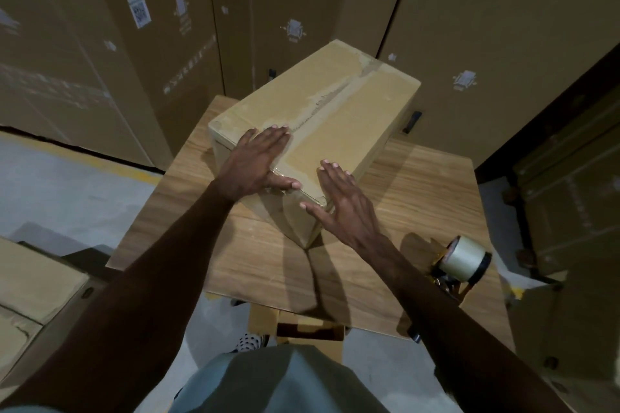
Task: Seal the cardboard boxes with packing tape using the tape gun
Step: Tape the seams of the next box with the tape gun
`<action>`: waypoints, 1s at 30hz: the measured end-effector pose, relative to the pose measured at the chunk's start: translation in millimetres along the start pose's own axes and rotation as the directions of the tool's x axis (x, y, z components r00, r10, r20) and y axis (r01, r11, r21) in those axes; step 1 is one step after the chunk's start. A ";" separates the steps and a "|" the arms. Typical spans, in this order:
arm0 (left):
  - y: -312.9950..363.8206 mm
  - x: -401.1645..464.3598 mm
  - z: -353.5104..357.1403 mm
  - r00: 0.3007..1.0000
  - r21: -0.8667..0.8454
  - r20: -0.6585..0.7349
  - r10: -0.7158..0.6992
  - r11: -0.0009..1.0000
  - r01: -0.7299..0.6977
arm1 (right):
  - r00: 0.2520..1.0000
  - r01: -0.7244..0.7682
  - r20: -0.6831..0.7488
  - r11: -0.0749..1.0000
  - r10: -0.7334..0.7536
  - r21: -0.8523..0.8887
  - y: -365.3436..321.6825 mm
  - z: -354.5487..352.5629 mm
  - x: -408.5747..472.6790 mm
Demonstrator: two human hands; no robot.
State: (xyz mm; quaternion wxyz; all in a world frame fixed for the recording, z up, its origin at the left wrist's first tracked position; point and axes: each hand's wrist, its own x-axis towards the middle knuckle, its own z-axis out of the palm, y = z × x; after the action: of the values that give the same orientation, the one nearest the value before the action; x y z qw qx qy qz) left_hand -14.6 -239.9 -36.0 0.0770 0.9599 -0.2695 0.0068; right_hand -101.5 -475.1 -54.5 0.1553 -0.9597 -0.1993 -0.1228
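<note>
I see one cardboard box (322, 131) sitting at an angle on a wooden table (419, 184), closed, flaps down, a strip of clear packing tape (330, 104) running along the top centre seam and over the near end.

My left hand (258, 161) lies flat on the box top at the near left, fingers straight and together, pointing away from me, thumb stretched along the near top edge. Nothing gripped, just pressing. My right hand (342, 198) is at the near right corner of the box, fingers straight and spread, fingertips on the top, thumb down over the near end face by the corner. Also flat, no grasp.

Tape gun (459, 265) lies on the table to my right, near the table's right front edge, well apart from the box and from both hands. Its roll of clear tape faces up and right; the handle part is mostly hidden behind my right forearm.

Tall brown cartons (161, 43) stand behind the table. Another carton (30, 282) is low at my left, on the pale floor (67, 191).
</note>
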 end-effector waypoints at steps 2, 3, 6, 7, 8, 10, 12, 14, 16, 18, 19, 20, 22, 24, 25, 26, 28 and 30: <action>12.2 -3.6 2.5 0.999 -0.013 -0.006 -0.052 0.999 0.052 | 0.998 0.055 0.044 0.998 -0.055 -0.012 14.8 -5.0 -1.7; 20.9 -5.3 5.0 0.997 -0.018 -0.013 -0.076 0.997 0.076 | 0.995 0.082 0.054 0.997 -0.082 0.009 25.7 -9.9 -3.1; 41.5 -13.1 11.3 0.998 0.031 -0.032 -0.056 0.998 0.057 | 0.988 0.122 0.083 0.988 -0.130 0.094 61.9 -26.6 -12.2; 40.2 -14.7 9.5 1.000 0.062 -0.027 0.001 0.998 0.001 | 0.985 0.140 0.090 0.986 -0.148 0.095 70.3 -33.0 -15.1; 34.5 -15.7 6.5 0.998 0.082 -0.015 0.058 0.995 -0.056 | 0.982 0.154 0.094 0.984 -0.162 0.087 75.3 -37.6 -16.5; 18.3 -16.9 0.4 0.996 0.100 -0.007 0.088 0.991 -0.087 | 0.986 0.130 0.094 0.989 -0.136 0.068 72.4 -41.5 -14.8; 7.2 -16.5 -1.2 1.000 0.104 -0.005 -0.005 0.995 0.005 | 0.995 0.036 0.087 0.998 -0.040 0.057 57.5 -36.5 -10.9; 7.1 -15.2 0.7 0.998 0.107 0.007 -0.068 0.992 0.067 | 1.000 0.000 0.004 1.000 0.000 0.015 43.4 -23.6 -11.2; 8.9 -15.3 3.1 0.998 0.097 0.006 -0.062 0.993 0.061 | 0.998 0.030 -0.048 1.000 -0.030 -0.007 41.1 -13.9 -17.5; 7.7 -18.5 2.6 0.999 0.075 -0.007 -0.034 0.997 0.035 | 0.995 0.099 0.009 0.995 -0.099 0.013 51.5 -19.5 -20.0; 7.4 -20.3 2.8 1.000 0.072 -0.011 -0.025 0.997 0.026 | 0.990 0.130 0.053 0.991 -0.131 0.025 57.4 -25.3 -20.7; 8.6 -21.3 3.4 0.999 0.072 -0.014 -0.029 0.997 0.030 | 0.984 0.155 0.085 0.987 -0.157 0.033 61.6 -32.1 -20.0; 18.9 -25.6 4.5 0.997 0.067 -0.019 -0.070 0.995 0.071 | 0.981 0.142 0.132 0.989 -0.145 0.032 63.2 -40.9 -17.6; 37.5 -29.6 7.0 0.990 0.073 -0.038 -0.135 0.988 0.137 | 0.986 0.064 0.155 0.997 -0.058 -0.033 53.4 -39.2 -14.5; 48.1 -31.2 9.0 0.985 0.075 -0.040 -0.170 0.982 0.172 | 0.991 0.042 0.133 0.996 -0.030 -0.084 46.9 -35.7 -13.0; 57.7 -32.7 10.8 0.979 0.073 -0.041 -0.199 0.977 0.202 | 0.994 0.036 0.107 0.990 -0.022 -0.137 41.7 -30.8 -12.5; 65.4 -34.8 12.6 0.975 0.076 -0.031 -0.222 0.972 0.224 | 0.994 0.051 0.108 0.977 -0.029 -0.208 37.5 -26.5 -11.7; 53.3 -37.2 6.4 0.989 0.081 0.002 -0.150 0.985 0.149 | 0.988 0.100 0.136 0.965 -0.068 -0.244 43.6 -28.9 -10.5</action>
State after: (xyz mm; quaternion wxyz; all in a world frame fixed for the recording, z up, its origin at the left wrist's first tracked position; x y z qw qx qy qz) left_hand -74.2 -266.5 -36.7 0.0375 0.9798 -0.1965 0.0079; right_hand -97.5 -526.8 -41.9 0.0149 -0.9682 -0.2321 -0.0924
